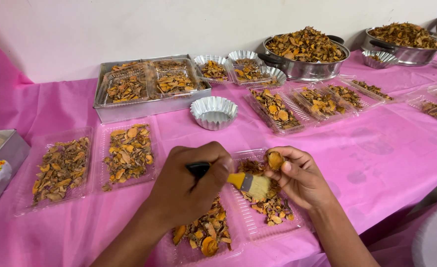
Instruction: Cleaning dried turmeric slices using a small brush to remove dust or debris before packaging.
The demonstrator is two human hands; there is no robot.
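The brush [238,180] lies nearly level, its black handle to the left and its bristles pointing right. The left hand [191,185] grasps the handle; the bristles touch the right hand [297,178], which pinches one orange slice [275,159]. Two clear trays [273,225] of dried slices sit beneath both hands on the pink surface [391,153].

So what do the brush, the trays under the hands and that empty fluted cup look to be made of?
Brush: black and yellow handle, glossy, likely plastic; pale bristles, natural or synthetic, unclear. Clear trays: thin transparent plastic, ribbed, the pink cloth showing through. Fluted cup: shiny silver, crimped walls, probably thin aluminium or foil. The left hand grips the brush; the right hand holds an orange dried slice.
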